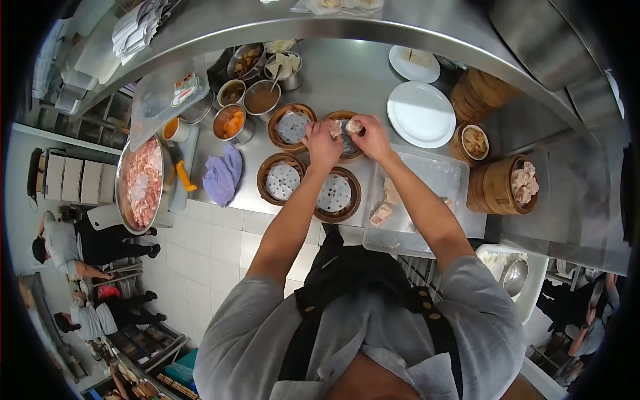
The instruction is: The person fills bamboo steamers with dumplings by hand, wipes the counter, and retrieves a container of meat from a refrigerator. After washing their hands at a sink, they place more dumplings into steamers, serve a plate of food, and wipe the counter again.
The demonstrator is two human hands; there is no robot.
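My left hand is closed on a small pale dumpling, over the left side of a bamboo steamer. My right hand pinches another pale dumpling above the same steamer's right side. A perforated liner lies inside this steamer, partly hidden by my hands. Three more steamers with perforated round liners stand around it: one at upper left, one at lower left and one just below. Under my right forearm, a tray holds a row of pale pinkish dumplings.
A bowl of raw meat, an orange-handled tool and a purple cloth are at left. Ingredient pots stand behind. White plates and stacked steamers are at right. A metal shelf overhangs the counter.
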